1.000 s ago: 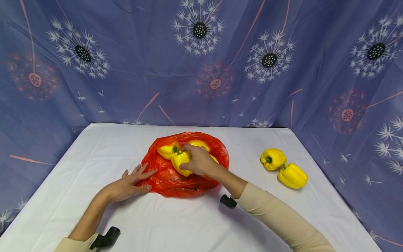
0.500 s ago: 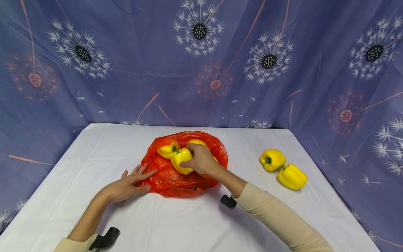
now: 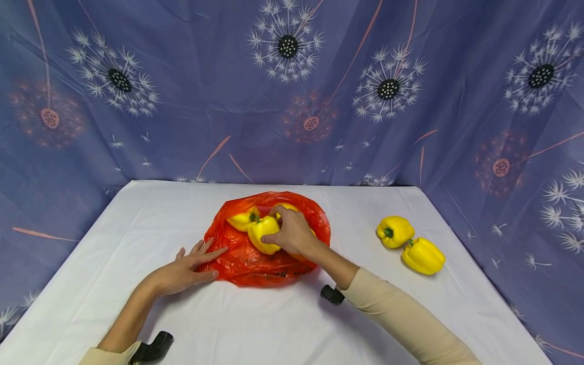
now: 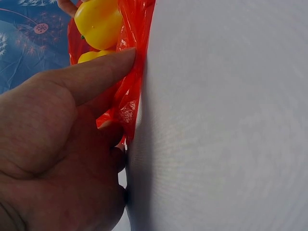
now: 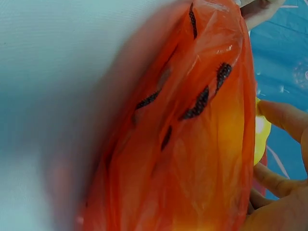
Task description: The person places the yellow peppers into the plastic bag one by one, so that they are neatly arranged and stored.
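A yellow bell pepper (image 3: 261, 234) lies in an open red plastic bag (image 3: 232, 248) in the head view. My right hand (image 3: 294, 233) reaches into the bag and holds this pepper, thumb on its near side and fingers on its far side. Another yellow pepper (image 3: 242, 220) sits to its left, and more yellow shows behind and below the hand, partly covered. My left hand (image 3: 182, 271) rests at the bag's left edge with straight, spread fingers. In the left wrist view, an extended finger (image 4: 103, 72) lies against the red plastic.
Two more yellow bell peppers, one upper (image 3: 395, 231) and one lower (image 3: 423, 255), lie close together on the right of the white-covered table (image 3: 365, 203). A blue dandelion-print curtain (image 3: 228, 101) closes off the back and sides. Black devices (image 3: 155, 347) are strapped to both wrists.
My right hand has shifted slightly right over the pepper, its index finger drawing back from the stem. The left hand, bag and the two peppers on the table stay where they were.
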